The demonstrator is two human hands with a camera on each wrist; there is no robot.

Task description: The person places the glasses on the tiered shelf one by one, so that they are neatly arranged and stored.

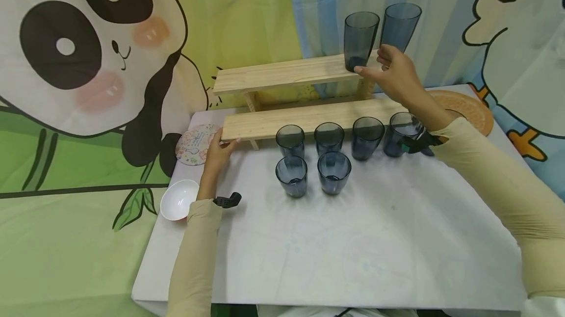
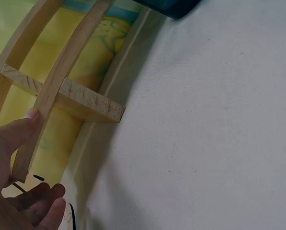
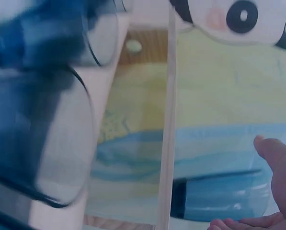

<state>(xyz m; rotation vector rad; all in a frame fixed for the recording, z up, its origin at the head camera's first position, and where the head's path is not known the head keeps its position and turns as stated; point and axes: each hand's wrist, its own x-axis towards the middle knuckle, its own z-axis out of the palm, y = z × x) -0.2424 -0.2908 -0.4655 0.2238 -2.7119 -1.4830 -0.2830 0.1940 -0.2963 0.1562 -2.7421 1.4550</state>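
Note:
On the upper tier of a light wooden two-tier shelf (image 1: 282, 74), two tall blue-grey glasses stand upright at the right end: the left tall glass (image 1: 362, 37) and the right tall glass (image 1: 399, 25). My right hand (image 1: 397, 79) reaches up to them with thumb and fingers spread, the thumb overlapping the left glass's base. In the right wrist view that hand (image 3: 277, 187) is beside one glass (image 3: 224, 197). My left hand (image 1: 217, 157) grips the left end of the lower tier (image 1: 309, 117); its thumb (image 2: 25, 125) lies along the front edge, fingers curled below.
Several shorter blue-grey glasses (image 1: 290, 177) stand in two rows on the white-covered table (image 1: 353, 248) before the shelf. A white bowl (image 1: 178, 200) and a floral round disc (image 1: 194, 145) are at the left edge. A round woven mat (image 1: 474, 111) lies behind my right forearm.

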